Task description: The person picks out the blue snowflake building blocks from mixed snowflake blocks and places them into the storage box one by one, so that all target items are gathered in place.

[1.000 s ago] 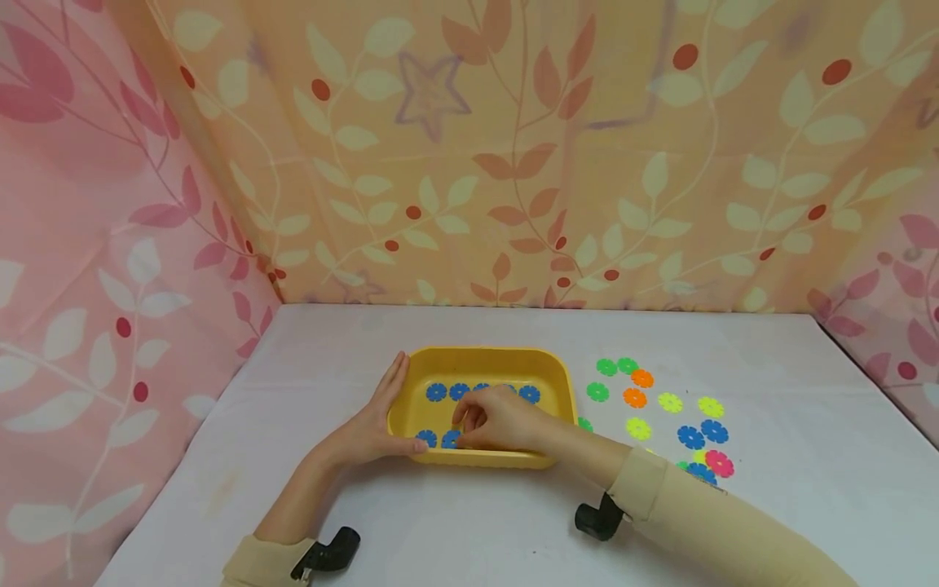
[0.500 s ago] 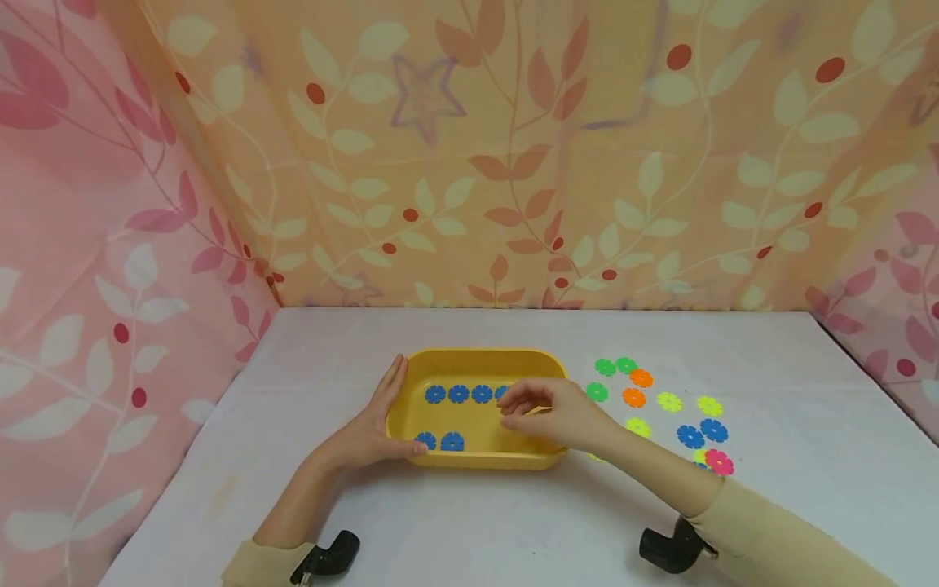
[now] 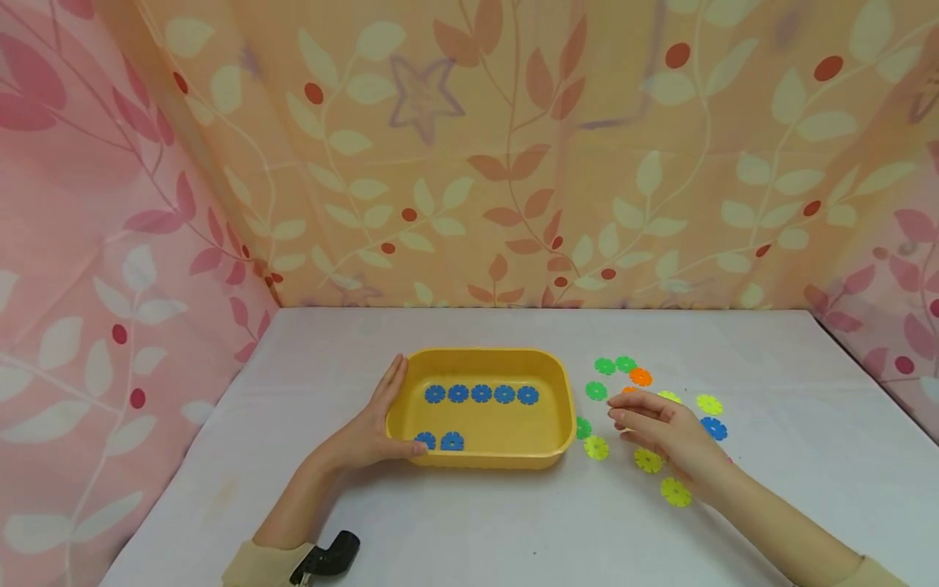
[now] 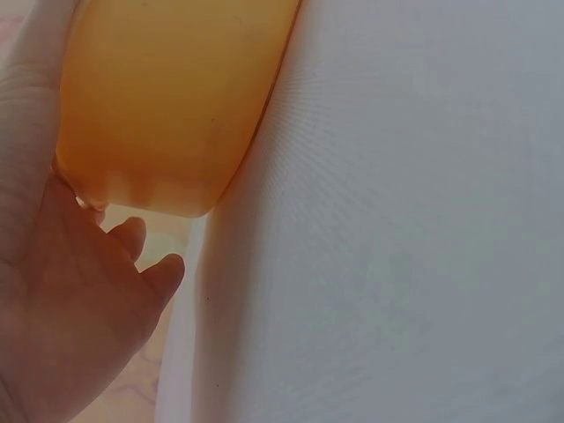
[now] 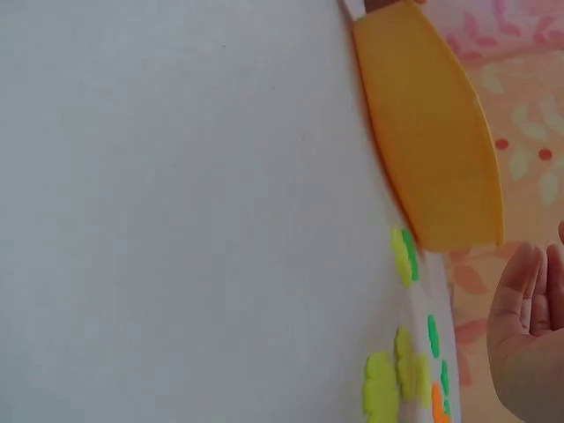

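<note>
My left hand [image 3: 376, 430] holds the left end of a yellow plastic tray [image 3: 499, 461], thumb at the near rim and fingers along the outer side wall. The left wrist view shows this hand [image 4: 79, 291] against the tray's wall [image 4: 176, 106]. Inside the tray, several blue flower-shaped plastic discs [image 3: 481, 394] lie in a row toward the back. Two more blue discs [image 3: 451, 441] are at the near left. My right hand [image 3: 671, 436] hovers with loosely bent fingers over loose discs right of the tray, holding nothing visible; it hides some of them.
Green discs [image 3: 605, 366], an orange disc [image 3: 641, 377], yellow discs [image 3: 676, 492] and a blue disc [image 3: 714, 428] lie scattered on the white table [image 3: 469, 530]. Patterned cloth [image 3: 469, 204] hangs behind and at both sides.
My right hand has left the tray and moved right over the loose discs, uncovering the blue row's right end. My left hand stays at the tray.
</note>
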Tool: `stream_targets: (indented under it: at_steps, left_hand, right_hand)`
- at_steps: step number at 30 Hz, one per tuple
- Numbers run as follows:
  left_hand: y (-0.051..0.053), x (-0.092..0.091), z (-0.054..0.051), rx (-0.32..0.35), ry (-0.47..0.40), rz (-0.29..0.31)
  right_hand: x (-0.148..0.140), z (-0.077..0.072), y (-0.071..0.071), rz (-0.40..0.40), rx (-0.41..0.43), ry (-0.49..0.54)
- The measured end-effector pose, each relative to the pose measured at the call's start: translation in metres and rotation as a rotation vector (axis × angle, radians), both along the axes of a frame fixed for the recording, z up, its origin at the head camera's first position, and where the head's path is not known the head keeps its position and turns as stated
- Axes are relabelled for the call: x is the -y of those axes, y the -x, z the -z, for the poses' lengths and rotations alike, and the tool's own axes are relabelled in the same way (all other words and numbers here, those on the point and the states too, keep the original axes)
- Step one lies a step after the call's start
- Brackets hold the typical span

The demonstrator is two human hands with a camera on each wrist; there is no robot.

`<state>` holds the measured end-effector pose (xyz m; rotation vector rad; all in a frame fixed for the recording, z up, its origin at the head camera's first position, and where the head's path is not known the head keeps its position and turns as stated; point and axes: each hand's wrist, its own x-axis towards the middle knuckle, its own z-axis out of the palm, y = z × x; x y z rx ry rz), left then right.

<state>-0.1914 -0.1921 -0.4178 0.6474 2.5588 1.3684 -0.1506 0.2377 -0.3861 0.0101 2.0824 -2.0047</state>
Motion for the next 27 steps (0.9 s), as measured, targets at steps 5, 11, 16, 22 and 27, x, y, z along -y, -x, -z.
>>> stream_targets:
  at_steps: [5, 11, 16, 22, 27]
  left_hand:
    - [0.0, 0.0, 0.0, -0.001, -0.002, -0.003]
    - [0.0, -0.001, 0.0, 0.003, -0.006, -0.002]
    - [0.0, -0.001, -0.001, 0.013, -0.006, -0.006]
    - [0.0, -0.002, -0.001, 0.018, -0.003, -0.005]
    - [0.001, -0.001, 0.0, 0.012, -0.005, -0.002]
  right_hand:
    - [-0.032, 0.01, -0.005, 0.019, 0.034, 0.047]
    - [-0.065, 0.02, -0.006, 0.028, 0.032, -0.043]
    - [-0.086, 0.026, -0.008, 0.049, 0.003, -0.307]
    - [-0.1, 0.023, -0.009, 0.022, -0.091, -0.61]
    - [-0.107, 0.023, -0.01, 0.008, -0.155, -0.779]
